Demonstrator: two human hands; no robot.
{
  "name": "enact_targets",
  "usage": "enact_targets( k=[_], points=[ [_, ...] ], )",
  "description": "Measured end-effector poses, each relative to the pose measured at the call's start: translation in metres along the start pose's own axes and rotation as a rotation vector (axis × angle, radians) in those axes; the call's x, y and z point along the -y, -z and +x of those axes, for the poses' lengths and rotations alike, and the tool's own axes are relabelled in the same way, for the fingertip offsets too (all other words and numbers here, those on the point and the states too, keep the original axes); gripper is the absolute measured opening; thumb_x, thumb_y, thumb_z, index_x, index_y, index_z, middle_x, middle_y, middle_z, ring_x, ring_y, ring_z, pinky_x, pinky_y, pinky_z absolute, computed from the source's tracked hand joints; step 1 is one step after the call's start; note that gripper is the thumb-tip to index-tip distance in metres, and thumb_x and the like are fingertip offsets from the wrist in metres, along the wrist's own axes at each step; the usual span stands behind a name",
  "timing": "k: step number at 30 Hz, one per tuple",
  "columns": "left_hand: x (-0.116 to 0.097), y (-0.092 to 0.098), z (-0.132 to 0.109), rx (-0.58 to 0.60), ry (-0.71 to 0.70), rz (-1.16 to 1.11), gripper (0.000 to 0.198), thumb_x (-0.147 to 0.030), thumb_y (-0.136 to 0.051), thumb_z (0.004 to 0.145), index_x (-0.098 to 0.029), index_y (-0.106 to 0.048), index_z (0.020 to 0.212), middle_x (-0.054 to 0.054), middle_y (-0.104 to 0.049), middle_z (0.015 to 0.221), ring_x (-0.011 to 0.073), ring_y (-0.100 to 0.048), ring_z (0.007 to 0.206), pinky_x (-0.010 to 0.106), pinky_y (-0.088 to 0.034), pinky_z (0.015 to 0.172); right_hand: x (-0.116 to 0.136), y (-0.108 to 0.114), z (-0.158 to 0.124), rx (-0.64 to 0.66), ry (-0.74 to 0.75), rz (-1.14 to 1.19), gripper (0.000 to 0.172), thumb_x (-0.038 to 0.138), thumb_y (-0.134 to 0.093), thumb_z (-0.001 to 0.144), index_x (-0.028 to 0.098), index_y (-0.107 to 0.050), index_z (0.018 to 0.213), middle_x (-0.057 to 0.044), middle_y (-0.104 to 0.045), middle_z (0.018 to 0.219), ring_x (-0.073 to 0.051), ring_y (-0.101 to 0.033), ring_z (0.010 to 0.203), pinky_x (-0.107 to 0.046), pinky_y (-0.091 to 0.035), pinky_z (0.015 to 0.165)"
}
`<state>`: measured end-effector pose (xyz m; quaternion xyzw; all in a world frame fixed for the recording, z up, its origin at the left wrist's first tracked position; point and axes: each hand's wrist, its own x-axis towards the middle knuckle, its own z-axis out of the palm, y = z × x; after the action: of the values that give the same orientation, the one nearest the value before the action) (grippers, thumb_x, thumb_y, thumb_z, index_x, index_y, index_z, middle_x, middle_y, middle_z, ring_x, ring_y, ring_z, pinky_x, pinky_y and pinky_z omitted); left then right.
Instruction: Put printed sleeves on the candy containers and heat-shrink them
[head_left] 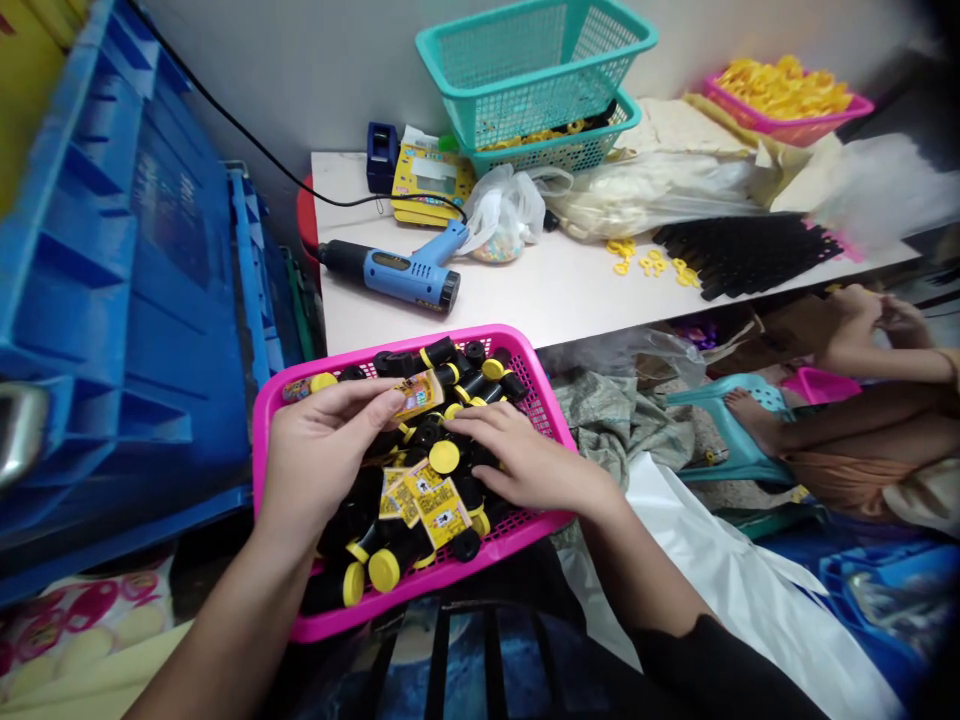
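Observation:
My left hand is closed, pinching a small yellow printed label sleeve between thumb and fingers. Fingers apart, my right hand rests on the black bottles with yellow caps; I see no thing gripped in it. These bottles fill a pink basket in front of my body. One yellow cap faces up between my hands. Several flat yellow printed labels lie on the bottles nearer to me. At the basket's far left, a bottle has a printed wrap around it.
Beyond the basket, a white table carries a blue heat gun, a plastic bag, stacked teal baskets and black tubes. Blue crates stand at left. Another person's legs and hands are at right.

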<state>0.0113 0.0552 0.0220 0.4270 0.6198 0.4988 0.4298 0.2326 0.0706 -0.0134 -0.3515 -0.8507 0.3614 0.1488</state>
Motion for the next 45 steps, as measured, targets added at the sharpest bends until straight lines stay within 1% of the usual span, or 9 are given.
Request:
enact_targets(
  k=[3, 6, 9, 12, 16, 22, 30, 37, 45],
  points=[
    [0.005, 0.002, 0.002, 0.056, 0.009, -0.047, 0.022, -0.040, -0.081, 0.072, -0.025, -0.078, 0.088, 0.002, -0.078, 0.103, 0.0215, -0.073, 0.095, 0.030, -0.060, 0.085, -0.001, -0.009, 0.011, 0.008, 0.056, -0.063, 0.044, 0.023, -0.064, 0.087, 0.020, -0.057, 0.130, -0.014, -0.057, 0.125, -0.027, -0.048, 0.114, -0.050, -0.040, 0.102],
    [0.009, 0.005, 0.003, 0.078, 0.051, -0.038, 0.027, -0.042, -0.084, 0.068, -0.023, -0.078, 0.085, 0.004, -0.080, 0.092, 0.0214, -0.074, 0.084, 0.031, -0.061, 0.080, 0.000, -0.011, 0.015, -0.089, 0.063, -0.010, 0.027, 0.024, -0.068, 0.083, 0.018, -0.062, 0.108, -0.010, -0.060, 0.107, -0.024, -0.052, 0.100, -0.043, -0.046, 0.091],
    [0.012, 0.008, 0.003, 0.120, 0.091, -0.021, 0.032, -0.046, -0.084, 0.066, -0.020, -0.078, 0.083, 0.006, -0.080, 0.085, 0.0230, -0.075, 0.079, 0.034, -0.062, 0.076, 0.000, -0.010, 0.009, -0.281, -0.026, 0.257, 0.032, 0.018, -0.065, 0.079, 0.020, -0.056, 0.110, -0.006, -0.061, 0.101, -0.019, -0.058, 0.091, -0.035, -0.050, 0.082],
    [0.013, 0.008, 0.002, 0.178, 0.101, 0.004, 0.034, -0.049, -0.084, 0.065, -0.020, -0.079, 0.082, 0.007, -0.080, 0.083, 0.0244, -0.075, 0.078, 0.036, -0.063, 0.075, 0.003, -0.007, 0.002, -0.464, -0.045, 0.653, 0.031, 0.026, -0.065, 0.085, 0.023, -0.054, 0.113, -0.007, -0.063, 0.112, -0.019, -0.062, 0.101, -0.034, -0.052, 0.086],
    [0.012, 0.007, 0.001, 0.222, 0.067, 0.015, 0.031, -0.048, -0.084, 0.065, -0.022, -0.080, 0.080, 0.006, -0.079, 0.081, 0.0241, -0.075, 0.076, 0.035, -0.063, 0.075, 0.009, -0.004, 0.002, -0.541, -0.046, 0.921, 0.032, 0.035, -0.077, 0.078, 0.024, -0.059, 0.102, -0.006, -0.063, 0.114, -0.019, -0.064, 0.097, -0.031, -0.056, 0.078],
    [0.011, 0.007, -0.002, 0.213, 0.028, 0.001, 0.030, -0.049, -0.082, 0.068, -0.023, -0.080, 0.081, 0.006, -0.080, 0.084, 0.0245, -0.075, 0.079, 0.036, -0.063, 0.077, 0.005, -0.007, 0.004, -0.452, -0.113, 0.999, 0.031, 0.033, -0.080, 0.076, 0.023, -0.064, 0.101, -0.001, -0.064, 0.094, -0.010, -0.061, 0.069, -0.023, -0.051, 0.063],
    [0.006, 0.006, -0.005, 0.245, 0.004, 0.011, 0.025, -0.047, -0.081, 0.071, -0.024, -0.081, 0.081, 0.006, -0.080, 0.086, 0.0244, -0.076, 0.080, 0.035, -0.063, 0.077, -0.001, -0.003, -0.001, -0.367, -0.163, 0.922, 0.033, 0.040, -0.080, 0.075, 0.021, -0.070, 0.099, -0.001, -0.066, 0.081, -0.012, -0.061, 0.070, -0.024, -0.050, 0.063],
    [0.012, 0.005, -0.003, 0.221, -0.014, -0.018, 0.023, -0.044, -0.082, 0.070, -0.024, -0.081, 0.080, 0.006, -0.080, 0.083, 0.0224, -0.076, 0.076, 0.029, -0.063, 0.072, -0.004, -0.002, 0.000, -0.372, -0.121, 1.027, 0.040, 0.052, -0.078, 0.073, 0.020, -0.071, 0.096, -0.001, -0.068, 0.082, -0.012, -0.063, 0.065, -0.024, -0.052, 0.059],
    [0.007, 0.002, -0.007, 0.248, -0.095, 0.042, 0.007, -0.030, -0.077, 0.076, -0.027, -0.081, 0.082, 0.002, -0.080, 0.085, 0.0183, -0.076, 0.077, 0.023, -0.061, 0.073, -0.001, -0.005, 0.001, -0.404, -0.250, 0.916, 0.034, 0.043, -0.077, 0.076, 0.018, -0.070, 0.098, 0.000, -0.067, 0.077, -0.010, -0.061, 0.064, -0.021, -0.049, 0.059]
  ],
)
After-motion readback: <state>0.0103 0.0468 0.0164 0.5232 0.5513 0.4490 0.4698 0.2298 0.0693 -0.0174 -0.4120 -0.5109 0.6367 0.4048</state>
